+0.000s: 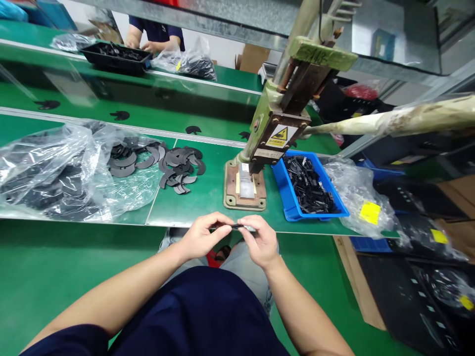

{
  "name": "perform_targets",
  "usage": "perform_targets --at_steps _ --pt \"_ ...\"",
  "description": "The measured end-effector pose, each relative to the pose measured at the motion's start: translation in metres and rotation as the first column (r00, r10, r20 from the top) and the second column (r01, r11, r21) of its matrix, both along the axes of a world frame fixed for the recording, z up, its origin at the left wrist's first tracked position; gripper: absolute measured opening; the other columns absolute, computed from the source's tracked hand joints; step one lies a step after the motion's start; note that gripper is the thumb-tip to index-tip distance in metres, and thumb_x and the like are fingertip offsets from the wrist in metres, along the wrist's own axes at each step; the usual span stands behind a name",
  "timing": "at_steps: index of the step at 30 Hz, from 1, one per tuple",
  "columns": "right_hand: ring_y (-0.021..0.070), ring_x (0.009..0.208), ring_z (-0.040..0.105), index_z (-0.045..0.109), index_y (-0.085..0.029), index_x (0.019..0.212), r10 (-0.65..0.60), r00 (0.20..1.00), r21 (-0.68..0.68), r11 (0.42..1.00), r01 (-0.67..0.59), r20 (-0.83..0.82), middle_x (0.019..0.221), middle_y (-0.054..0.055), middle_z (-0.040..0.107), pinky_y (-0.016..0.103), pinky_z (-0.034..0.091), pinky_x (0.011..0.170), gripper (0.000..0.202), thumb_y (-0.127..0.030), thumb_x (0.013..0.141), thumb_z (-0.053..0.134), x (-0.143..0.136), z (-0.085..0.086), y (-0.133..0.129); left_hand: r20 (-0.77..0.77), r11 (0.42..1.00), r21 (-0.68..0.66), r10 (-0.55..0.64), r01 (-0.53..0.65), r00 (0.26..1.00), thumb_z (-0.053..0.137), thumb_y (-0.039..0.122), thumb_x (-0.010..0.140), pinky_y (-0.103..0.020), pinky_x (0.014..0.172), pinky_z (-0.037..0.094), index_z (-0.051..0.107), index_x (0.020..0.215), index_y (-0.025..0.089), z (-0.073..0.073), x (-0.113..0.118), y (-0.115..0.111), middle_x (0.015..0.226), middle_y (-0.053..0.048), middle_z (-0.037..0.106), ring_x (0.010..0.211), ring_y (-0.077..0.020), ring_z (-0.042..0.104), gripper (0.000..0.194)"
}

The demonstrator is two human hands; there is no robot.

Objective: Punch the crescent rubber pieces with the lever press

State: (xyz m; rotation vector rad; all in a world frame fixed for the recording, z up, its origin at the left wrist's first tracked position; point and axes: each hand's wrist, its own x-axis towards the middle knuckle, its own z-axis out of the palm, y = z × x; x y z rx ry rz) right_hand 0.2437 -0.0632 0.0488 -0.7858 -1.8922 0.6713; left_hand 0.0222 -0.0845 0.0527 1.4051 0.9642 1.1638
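- Left hand (pixel 202 237) and right hand (pixel 261 241) both pinch a thin black part (pixel 237 227), just off the bench's (pixel 208 198) near edge.
- Press (pixel 247 185) stands just beyond; blue bin (pixel 285 198) beside it.

The green metal hand press (pixel 260 148) stands on the green workbench (pixel 208 202). Right of the press sits the blue plastic bin (pixel 287 198), holding small black parts (pixel 309 185). Left of it lies a pile of black crescent-shaped pieces (pixel 178 170), and further left the clear plastic bag (pixel 48 168). Both hands, left hand (pixel 202 237) and right hand (pixel 261 242), are before the press.
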Motion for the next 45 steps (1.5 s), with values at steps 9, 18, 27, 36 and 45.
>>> perform_targets --at_steps 9,18,27,36,45 --pt "0.0195 0.114 0.071 0.062 -0.029 0.140 0.141 0.959 0.139 0.974 -0.179 0.246 0.122 0.006 0.075 0.040 0.061 0.098 0.048 -0.012 0.095 0.067 0.015 0.028 0.020 0.314 0.841 -0.330 -0.331 0.430 0.890 0.093 0.042 0.077 -0.023 0.066 0.048 0.065 0.098 0.016 0.001 0.000 0.035 0.077 0.002 0.067 0.066 -0.0091 0.061 0.043" --pt "0.0192 0.105 0.068 0.066 -0.023 0.128 -0.370 0.903 0.201 0.889 0.413 -0.219 0.115 0.007 0.069 0.042 0.056 0.102 0.043 -0.030 0.088 0.081 0.099 0.120 0.086 0.075 0.989 -0.090 0.123 -0.117 0.989 0.084 0.044 0.081 -0.033 0.081 0.059 0.070 0.097 0.017 -0.019 0.008 0.142 0.087 -0.004 0.075 0.079 -0.0182 0.073 0.034" --pt "0.0195 0.087 0.072 0.071 -0.019 0.101 0.153 0.965 0.296 0.951 -0.085 -0.215 0.096 0.007 0.069 0.043 0.061 0.088 0.026 -0.033 0.085 0.085 0.083 0.254 0.137 -0.643 0.873 0.460 0.200 0.165 0.739 0.057 0.022 0.101 -0.036 0.101 0.056 0.079 0.107 0.019 -0.012 0.021 0.185 0.112 -0.010 0.076 0.109 -0.0242 0.071 0.023" --pt "0.0160 0.069 0.066 0.048 -0.020 0.057 -0.039 0.926 0.479 0.847 0.231 -0.376 0.054 -0.005 0.049 0.056 0.054 0.108 0.042 -0.027 0.094 0.068 0.053 0.202 0.106 -0.653 0.837 0.497 0.186 0.230 0.734 0.053 0.021 0.104 -0.034 0.109 0.055 0.080 0.116 0.020 -0.007 0.017 0.184 0.124 -0.010 0.074 0.120 -0.0225 0.069 0.029" --pt "0.0174 0.068 0.060 0.050 -0.021 0.060 -0.244 0.873 0.503 0.738 0.449 -0.422 0.065 -0.001 0.061 0.056 0.051 0.097 0.038 -0.036 0.092 0.064 0.054 0.087 0.072 -0.711 0.878 0.433 0.193 0.203 0.676 0.053 0.022 0.104 -0.034 0.109 0.054 0.079 0.117 0.021 0.001 0.016 0.181 0.121 -0.008 0.076 0.117 -0.0212 0.070 0.029"
